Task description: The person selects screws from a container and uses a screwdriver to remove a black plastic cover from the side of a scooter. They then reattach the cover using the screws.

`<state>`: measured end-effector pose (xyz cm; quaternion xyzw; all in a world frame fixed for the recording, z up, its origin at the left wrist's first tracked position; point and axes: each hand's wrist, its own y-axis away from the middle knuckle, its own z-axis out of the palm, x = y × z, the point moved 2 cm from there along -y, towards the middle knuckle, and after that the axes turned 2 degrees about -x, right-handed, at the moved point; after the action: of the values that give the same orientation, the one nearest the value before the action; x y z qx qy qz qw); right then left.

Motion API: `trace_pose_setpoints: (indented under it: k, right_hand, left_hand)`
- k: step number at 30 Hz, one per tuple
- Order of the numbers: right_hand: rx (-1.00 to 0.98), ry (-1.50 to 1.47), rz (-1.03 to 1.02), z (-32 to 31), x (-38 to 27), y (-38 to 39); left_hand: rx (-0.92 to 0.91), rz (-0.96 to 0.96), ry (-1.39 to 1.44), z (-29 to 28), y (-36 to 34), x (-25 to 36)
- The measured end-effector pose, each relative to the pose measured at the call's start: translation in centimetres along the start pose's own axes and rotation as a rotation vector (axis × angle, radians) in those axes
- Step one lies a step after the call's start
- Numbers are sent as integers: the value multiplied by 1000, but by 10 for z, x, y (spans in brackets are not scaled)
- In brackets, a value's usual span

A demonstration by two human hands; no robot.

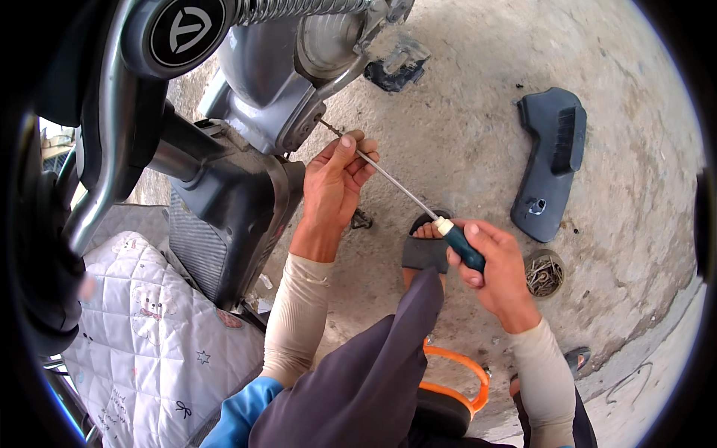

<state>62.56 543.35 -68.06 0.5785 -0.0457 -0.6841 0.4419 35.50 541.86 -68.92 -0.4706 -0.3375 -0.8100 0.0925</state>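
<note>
As the right hand (497, 269) grips the dark green handle (464, 248) of a screwdriver (403, 189), the left hand (330, 183) pinches its shaft near a long dark screw (329, 127), whose far end reaches the edge of a grey metal casing (261, 67). On the concrete (455, 97) to the right, a black plastic cover (544, 164) lies near a round container (562, 278) of metal fasteners (543, 275).

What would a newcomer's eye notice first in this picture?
Probably the screwdriver near the centre, its dark green handle in the right hand, its far end at the left hand. Next, perhaps, the orange tube at the bottom and white quilt at lower left.
</note>
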Motion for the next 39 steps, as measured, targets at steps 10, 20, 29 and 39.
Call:
trace_pose_setpoints:
  k: [10,20,29,39]
  right_hand:
    - [100,807,-686,5,3,0]
    - [-126,16,-46,2,-2,-8]
    - [-209,-727,181,-9,-3,-14]
    - [153,982,-924,7,5,-4]
  left_hand:
    - [-18,26,-55,0,-3,0]
    - [123,77,174,-20,-29,6]
    - [106,110,120,-21,-29,9]
    - [94,79,157,-21,-25,9]
